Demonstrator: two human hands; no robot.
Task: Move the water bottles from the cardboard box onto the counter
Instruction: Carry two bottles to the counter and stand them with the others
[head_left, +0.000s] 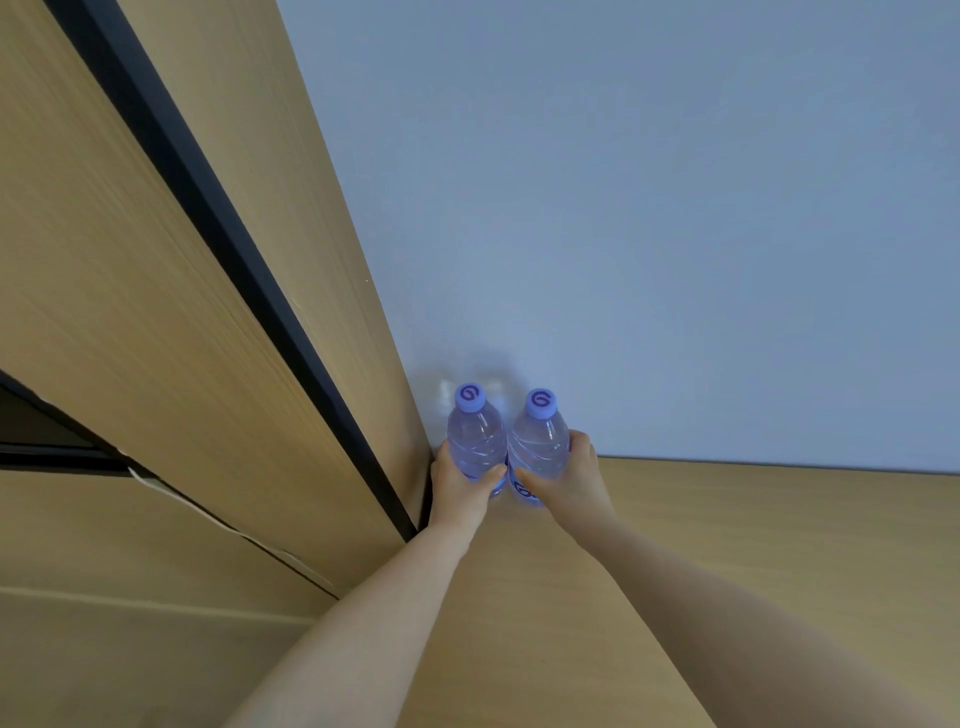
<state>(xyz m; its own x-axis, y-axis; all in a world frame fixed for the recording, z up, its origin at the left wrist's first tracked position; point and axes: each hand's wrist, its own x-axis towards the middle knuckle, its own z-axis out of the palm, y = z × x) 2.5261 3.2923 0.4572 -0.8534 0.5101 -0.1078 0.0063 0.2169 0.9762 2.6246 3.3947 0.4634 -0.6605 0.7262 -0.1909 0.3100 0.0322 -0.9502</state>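
Head view, hands (462, 486) (563, 480) gripping two upright bottles (475, 436) (539, 441) (side by side)

Two bottles (476, 439) (538, 444) stand upright side by side, each with one purple cap, so two caps (470, 398) (541, 403) in all. Two hands: the left hand (460, 486) wraps one bottle, the right hand (566, 480) the other. One counter (753, 525), one wall (623, 208).
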